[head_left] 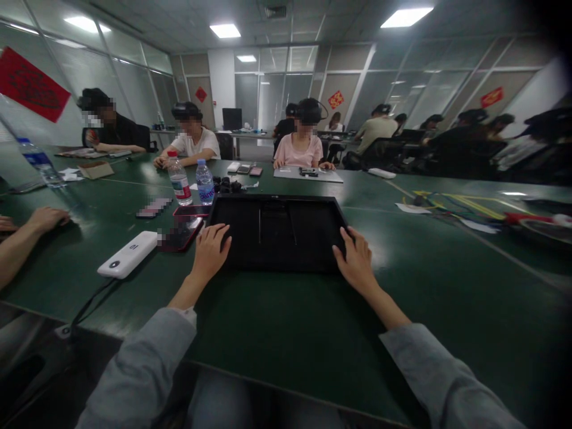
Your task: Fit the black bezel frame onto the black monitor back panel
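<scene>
A black rectangular panel (313,241) with a raised rim lies flat on the green table, a small light mark on its far edge. It looks like a monitor or a monitor frame; I cannot tell which. Two thin pale lines run across its dark middle, either rods or reflections. My left hand (211,249) grips its left edge, fingers bent over the rim and thumb toward the inside. On the opposite edge, my right hand (356,257) holds the rim in the same way. The undersides of both hands are hidden.
Left of the panel lie a white power bank (129,255) with a cable and a red-edged phone (181,232). Two bottles, one red-capped (180,182) and one blue-capped (205,183), stand behind. Coloured cables (447,201) lie right. Another person's hand (47,220) rests at far left.
</scene>
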Motion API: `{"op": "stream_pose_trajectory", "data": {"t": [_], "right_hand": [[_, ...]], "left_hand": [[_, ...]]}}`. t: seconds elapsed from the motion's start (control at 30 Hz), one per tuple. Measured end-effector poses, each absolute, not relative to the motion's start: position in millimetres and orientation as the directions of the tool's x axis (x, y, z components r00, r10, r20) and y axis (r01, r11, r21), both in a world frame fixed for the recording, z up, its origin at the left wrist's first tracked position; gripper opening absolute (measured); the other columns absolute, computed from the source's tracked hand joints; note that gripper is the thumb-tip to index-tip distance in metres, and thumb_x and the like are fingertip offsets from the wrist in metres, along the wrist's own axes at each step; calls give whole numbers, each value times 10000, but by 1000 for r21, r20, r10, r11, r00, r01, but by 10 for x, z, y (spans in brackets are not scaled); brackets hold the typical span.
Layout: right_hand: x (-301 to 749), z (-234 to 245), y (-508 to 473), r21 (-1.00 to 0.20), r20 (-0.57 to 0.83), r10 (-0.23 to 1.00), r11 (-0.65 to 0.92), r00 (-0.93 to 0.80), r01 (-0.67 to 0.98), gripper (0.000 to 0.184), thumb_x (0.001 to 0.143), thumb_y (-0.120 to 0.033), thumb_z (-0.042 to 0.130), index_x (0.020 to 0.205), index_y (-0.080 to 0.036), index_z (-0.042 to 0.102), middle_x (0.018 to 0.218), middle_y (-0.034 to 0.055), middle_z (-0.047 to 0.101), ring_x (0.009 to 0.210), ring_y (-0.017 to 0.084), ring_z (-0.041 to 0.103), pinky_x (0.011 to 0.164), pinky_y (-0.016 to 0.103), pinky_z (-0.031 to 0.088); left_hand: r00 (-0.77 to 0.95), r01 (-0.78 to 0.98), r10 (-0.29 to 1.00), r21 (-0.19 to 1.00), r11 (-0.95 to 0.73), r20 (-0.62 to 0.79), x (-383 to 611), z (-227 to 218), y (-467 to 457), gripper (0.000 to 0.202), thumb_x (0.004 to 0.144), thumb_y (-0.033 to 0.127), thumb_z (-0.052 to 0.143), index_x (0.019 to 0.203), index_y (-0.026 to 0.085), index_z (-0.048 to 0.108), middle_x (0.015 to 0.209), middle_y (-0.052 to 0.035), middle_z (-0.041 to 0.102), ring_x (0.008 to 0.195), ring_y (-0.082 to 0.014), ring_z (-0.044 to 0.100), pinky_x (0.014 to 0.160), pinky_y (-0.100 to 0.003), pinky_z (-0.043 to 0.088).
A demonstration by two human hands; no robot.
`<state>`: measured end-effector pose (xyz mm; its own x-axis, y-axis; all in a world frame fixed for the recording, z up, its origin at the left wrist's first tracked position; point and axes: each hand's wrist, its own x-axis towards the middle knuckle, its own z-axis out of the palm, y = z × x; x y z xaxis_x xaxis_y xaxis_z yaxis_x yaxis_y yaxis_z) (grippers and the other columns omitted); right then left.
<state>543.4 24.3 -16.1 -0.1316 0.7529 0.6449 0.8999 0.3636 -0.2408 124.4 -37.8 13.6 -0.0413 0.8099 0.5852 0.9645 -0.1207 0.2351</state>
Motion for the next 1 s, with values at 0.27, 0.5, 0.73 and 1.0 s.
{"op": "stream_pose_trajectory", "data": {"t": [0.27,0.5,0.73,1.0], "right_hand": [[5344,-237,247,-184,462,810,485,-361,855,514,1051,-417,319,1446,-236,594,1504,128,560,1373,316,527,1047,541,515],[5351,-213,241,-185,452,817,479,-358,858,506,1049,-405,328,1438,-236,603,1501,129,564,1378,314,526,1044,551,519],[5361,-219,239,-193,457,813,487,-361,852,504,1050,-403,331,1447,-244,596,1500,132,564,1375,314,528,1028,556,528],[5353,-207,233,-199,457,814,487,-359,851,502,1048,-406,330,1442,-248,599,1502,124,564,1375,315,528,1026,551,526]], "left_hand": [[176,936,914,224,-270,366,1273,58,-326,393,1040,382,451,1363,280,651,1461,-90,604,1360,-288,515,1064,-498,466],[177,933,915,234,-273,363,1243,54,-312,391,1040,381,455,1370,289,643,1470,-82,598,1370,-286,505,1072,-512,457],[170,933,916,239,-267,362,1249,50,-310,383,1032,368,470,1364,297,649,1465,-82,603,1363,-286,511,1068,-508,461],[171,929,915,250,-273,365,1244,53,-322,383,1035,370,468,1365,293,646,1472,-75,599,1370,-286,506,1079,-520,455]]}}
